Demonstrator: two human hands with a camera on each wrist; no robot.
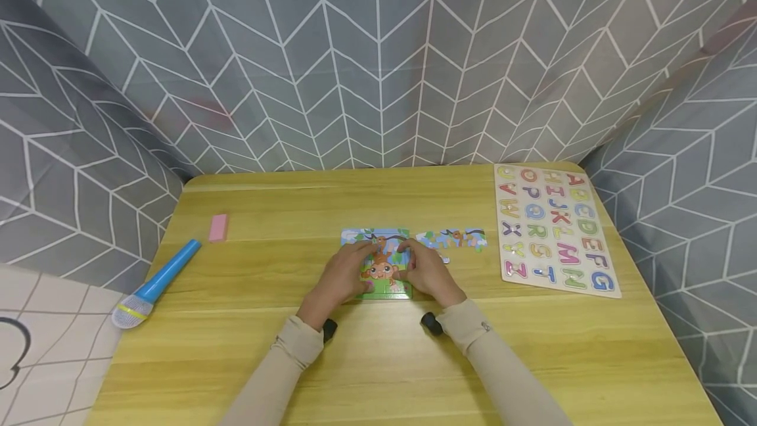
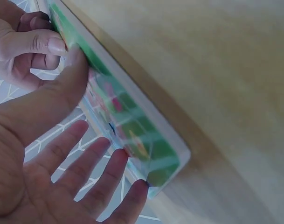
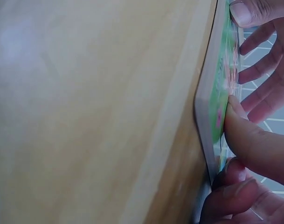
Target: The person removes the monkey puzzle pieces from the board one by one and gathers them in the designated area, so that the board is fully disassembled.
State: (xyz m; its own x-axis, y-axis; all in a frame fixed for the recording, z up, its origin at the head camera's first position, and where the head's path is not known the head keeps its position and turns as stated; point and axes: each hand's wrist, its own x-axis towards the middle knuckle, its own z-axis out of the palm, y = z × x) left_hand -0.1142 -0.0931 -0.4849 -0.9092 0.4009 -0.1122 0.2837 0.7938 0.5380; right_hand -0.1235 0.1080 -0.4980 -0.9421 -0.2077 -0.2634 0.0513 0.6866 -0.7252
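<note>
Farthest left on my counter (image 1: 207, 340) lies the mic (image 1: 162, 282), its smooth blue handle tapering away from a pale, mesh-like head; then the block (image 1: 218, 228), pink, plain and oblong. My left hand (image 1: 342, 271) is unclenched, fingers spread fairly straight, thumb and tips touching the puzzle (image 1: 381, 271), which sits on the counter between my hands. I judge it light, stiff and thin; its glossy face will likely let skin slide, and its fitted parts may pop out if tipped, so I'd take it by the pale outer edges and keep it level. My right hand (image 1: 427, 271) grips its right side, thumb on the face, fingers curled at the edge. Just right lie the loose pieces (image 1: 462, 238), thin, knobbed, probably easily nudged. Farthest right is the letter board (image 1: 553, 242), flat and pale, with bright, rounded shapes.
</note>
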